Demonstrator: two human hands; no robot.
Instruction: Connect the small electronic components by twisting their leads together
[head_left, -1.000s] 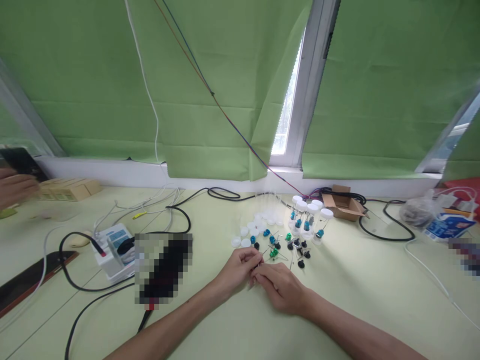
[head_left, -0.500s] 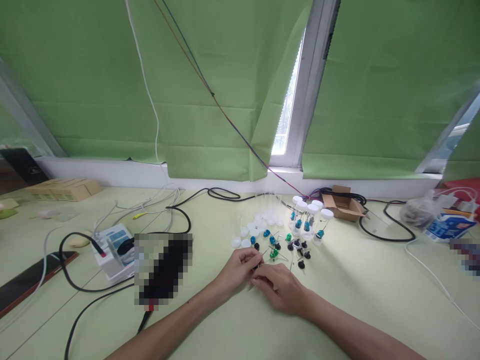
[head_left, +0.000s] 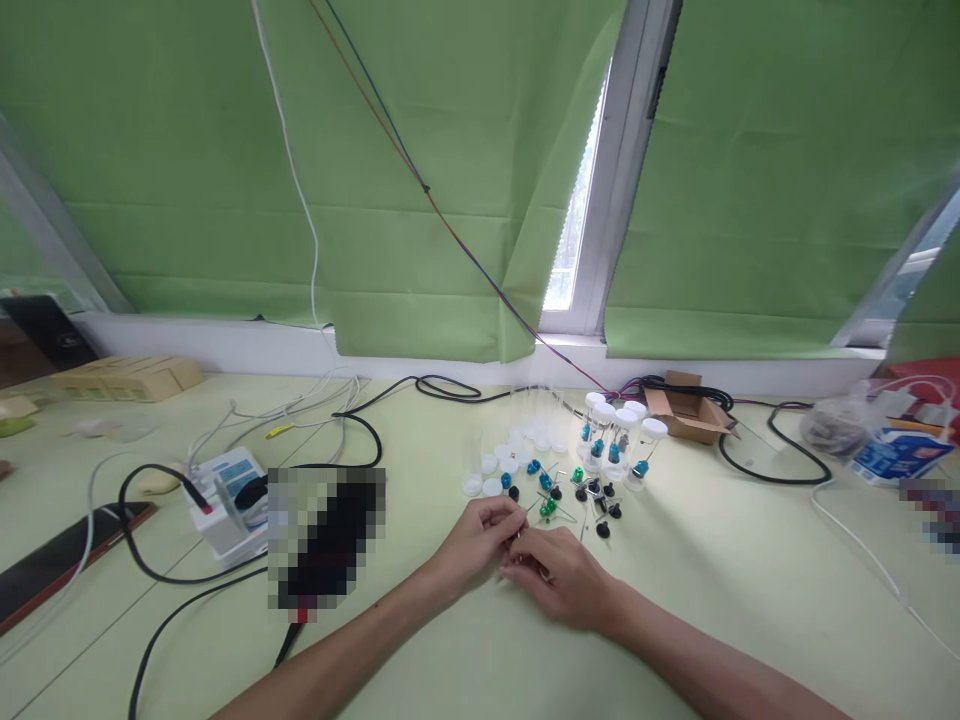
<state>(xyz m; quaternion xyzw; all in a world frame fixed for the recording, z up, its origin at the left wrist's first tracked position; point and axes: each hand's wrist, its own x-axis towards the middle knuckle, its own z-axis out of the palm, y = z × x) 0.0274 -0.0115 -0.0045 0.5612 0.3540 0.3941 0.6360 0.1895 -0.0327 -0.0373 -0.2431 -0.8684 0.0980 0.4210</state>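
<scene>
The left hand (head_left: 487, 532) and the right hand (head_left: 566, 575) were curled close together, but whether they grasped something could not be told. From them, green parts (head_left: 549, 507) lay near, between one and two o'clock, black parts (head_left: 603, 530) around two, white caps (head_left: 491, 487) around eleven.

We find passage across bare tabletop (head_left: 720, 560) at lower right of frame, while upright capped tubes (head_left: 613, 450) and a cardboard box (head_left: 697, 424) bar center right and a white power block (head_left: 229, 515) obstructs lower left.
</scene>
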